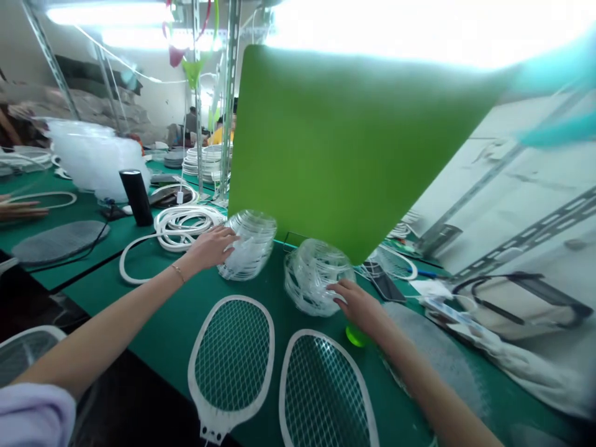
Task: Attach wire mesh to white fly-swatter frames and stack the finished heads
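My left hand (212, 247) is open, its fingers lying flat against the side of a clear bundle (249, 245) of glossy plastic strands wound into a rounded, cage-like shape. I can't see a firm grip. My right hand (358, 307) is half curled at the lower edge of a second bundle (316, 279), fingertips touching the strands, but I can't tell whether it has hold. The two bundles sit just apart on a green mat (153, 323). A flat green board (347, 149) rises behind them, its lower corner dipping between them and the phone (384, 282).

Nearer me lie two oval swatter heads (231, 354) (323, 397), each with a white rim around a fine wire mesh; the second runs out of view. A small bright green object (356, 335) sits just under my right wrist. Past my left hand lie loose coils of white cable (184, 226), beside a black cylinder (136, 197). Farther off are a large clear bag (95, 160) of more plastic and a stack of white rings (205, 162). Someone else's fingers (21, 208) rest at the far left, beyond a grey oval pad (60, 241).
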A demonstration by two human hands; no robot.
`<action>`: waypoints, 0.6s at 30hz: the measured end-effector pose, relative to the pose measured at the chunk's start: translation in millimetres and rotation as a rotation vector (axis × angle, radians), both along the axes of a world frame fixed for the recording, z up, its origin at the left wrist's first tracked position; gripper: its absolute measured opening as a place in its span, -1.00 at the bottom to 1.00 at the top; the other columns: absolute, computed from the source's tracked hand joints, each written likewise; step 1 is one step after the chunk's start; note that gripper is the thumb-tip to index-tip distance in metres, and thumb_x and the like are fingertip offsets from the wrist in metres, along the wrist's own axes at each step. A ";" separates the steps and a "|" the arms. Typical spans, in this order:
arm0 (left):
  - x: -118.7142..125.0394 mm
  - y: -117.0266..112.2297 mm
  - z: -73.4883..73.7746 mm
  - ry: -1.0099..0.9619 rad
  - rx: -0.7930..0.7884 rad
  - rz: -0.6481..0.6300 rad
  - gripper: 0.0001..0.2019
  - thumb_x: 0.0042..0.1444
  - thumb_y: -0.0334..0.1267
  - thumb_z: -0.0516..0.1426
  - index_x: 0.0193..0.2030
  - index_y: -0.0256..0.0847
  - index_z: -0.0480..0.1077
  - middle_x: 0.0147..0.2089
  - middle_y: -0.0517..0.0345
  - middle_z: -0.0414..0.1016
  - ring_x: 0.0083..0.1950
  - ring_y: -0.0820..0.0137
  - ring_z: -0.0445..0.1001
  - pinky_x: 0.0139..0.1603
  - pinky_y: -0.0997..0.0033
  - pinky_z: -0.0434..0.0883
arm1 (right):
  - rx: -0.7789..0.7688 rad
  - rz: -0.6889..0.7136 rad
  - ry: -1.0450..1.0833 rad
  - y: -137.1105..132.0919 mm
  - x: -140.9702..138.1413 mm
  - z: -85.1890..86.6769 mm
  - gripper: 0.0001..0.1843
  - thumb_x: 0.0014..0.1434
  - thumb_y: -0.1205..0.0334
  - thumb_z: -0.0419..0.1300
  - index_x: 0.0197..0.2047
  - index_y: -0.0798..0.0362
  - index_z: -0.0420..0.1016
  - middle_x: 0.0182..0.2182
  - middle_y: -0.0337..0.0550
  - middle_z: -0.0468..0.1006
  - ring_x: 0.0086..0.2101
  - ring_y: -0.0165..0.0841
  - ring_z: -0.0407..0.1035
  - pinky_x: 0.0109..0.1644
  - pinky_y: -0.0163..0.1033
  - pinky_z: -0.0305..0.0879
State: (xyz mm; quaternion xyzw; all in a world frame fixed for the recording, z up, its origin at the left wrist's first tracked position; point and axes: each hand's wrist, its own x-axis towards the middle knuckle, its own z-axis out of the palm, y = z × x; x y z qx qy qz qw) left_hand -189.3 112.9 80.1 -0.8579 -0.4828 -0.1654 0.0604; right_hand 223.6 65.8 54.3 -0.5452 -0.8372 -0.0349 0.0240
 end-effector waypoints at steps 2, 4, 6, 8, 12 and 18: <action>-2.0 5.9 2.6 0.021 0.003 -0.021 -0.59 0.31 -0.28 -0.01 0.24 -0.21 0.42 0.20 -0.12 0.47 0.20 0.09 0.44 0.24 0.08 0.31 | -0.029 0.048 -0.030 1.3 1.9 4.4 -0.53 0.27 0.40 0.04 0.20 -0.03 0.46 -0.06 0.00 0.56 -0.08 -0.19 0.47 -0.06 -0.16 0.38; -4.1 11.7 5.8 0.047 0.001 -0.053 -0.62 0.30 -0.30 0.00 0.18 -0.19 0.48 0.11 -0.09 0.54 0.08 0.14 0.52 0.10 0.21 0.41 | -0.025 0.109 -0.055 3.2 2.6 8.2 -0.49 0.27 0.43 0.03 0.24 0.00 0.43 -0.08 0.03 0.57 -0.07 -0.15 0.46 -0.01 -0.08 0.37; -6.2 15.8 9.4 0.066 0.013 -0.094 -0.68 0.30 -0.29 0.04 0.06 -0.18 0.55 0.01 -0.04 0.59 -0.04 0.20 0.57 -0.05 0.33 0.46 | 0.010 0.181 -0.050 5.9 3.6 11.4 -0.51 0.26 0.45 0.02 0.20 0.02 0.47 -0.08 0.02 0.58 -0.04 -0.14 0.44 0.04 -0.05 0.36; -7.7 17.6 13.5 0.075 0.048 -0.136 -0.73 0.29 -0.28 0.06 -0.03 -0.16 0.59 -0.04 -0.01 0.61 -0.13 0.26 0.59 -0.16 0.41 0.48 | 0.085 0.249 -0.026 8.3 5.4 15.2 -0.53 0.29 0.44 0.00 0.18 0.01 0.49 -0.10 0.00 0.59 -0.07 -0.18 0.44 0.00 -0.10 0.39; -7.5 11.9 26.5 0.049 0.193 -0.156 -0.67 0.34 -0.38 -0.02 0.03 -0.24 0.55 -0.07 -0.09 0.61 -0.13 0.24 0.60 -0.19 0.35 0.53 | 0.564 0.342 0.042 -7.8 7.3 27.6 -0.46 0.32 0.47 -0.03 0.32 0.08 0.34 -0.19 0.01 0.59 -0.16 -0.20 0.45 -0.09 -0.15 0.45; -5.7 -58.1 58.8 -0.038 0.518 -0.233 -0.64 0.38 -0.41 0.02 0.24 -0.16 0.40 0.13 -0.03 0.55 0.19 0.17 0.50 0.27 -0.04 0.41 | 0.716 0.451 0.149 -139.2 -5.8 23.6 -0.30 0.33 0.50 0.07 0.48 0.12 0.01 -0.22 -0.09 0.64 -0.21 -0.27 0.48 -0.05 -0.23 0.44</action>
